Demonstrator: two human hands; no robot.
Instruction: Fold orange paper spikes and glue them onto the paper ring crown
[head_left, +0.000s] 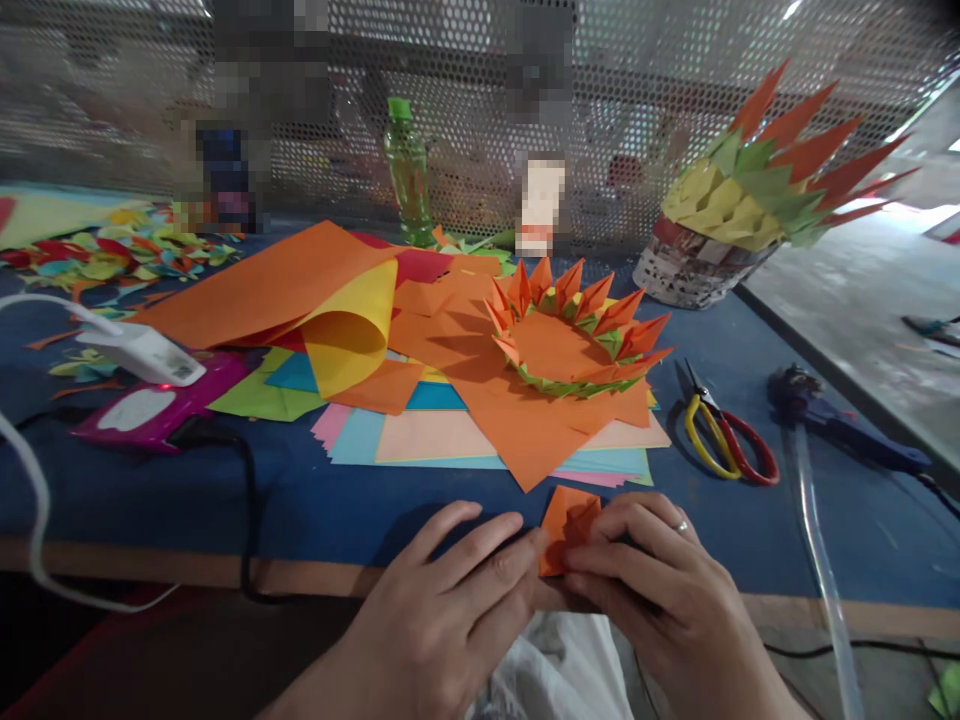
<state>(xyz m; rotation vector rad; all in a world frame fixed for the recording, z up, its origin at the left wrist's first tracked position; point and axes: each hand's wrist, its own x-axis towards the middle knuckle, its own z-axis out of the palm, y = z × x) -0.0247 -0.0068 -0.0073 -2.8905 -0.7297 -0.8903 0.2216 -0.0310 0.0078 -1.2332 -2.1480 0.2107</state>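
Note:
A small folded piece of orange paper is at the table's front edge, between my two hands. My right hand pinches its right side with thumb and fingers; a ring is on one finger. At its left edge, my left hand grips with the index finger side, the other fingers stretched over the table edge. The left thumb is hidden. Just beyond lies a ring of folded orange and green paper points, resting on orange sheets and a stack of pastel paper.
Scissors with yellow and red handles and a blue glue gun with a clear stick lie right. Behind them stands a folded-paper basket. A magenta power strip with cables lies left. A green bottle stands at the mesh.

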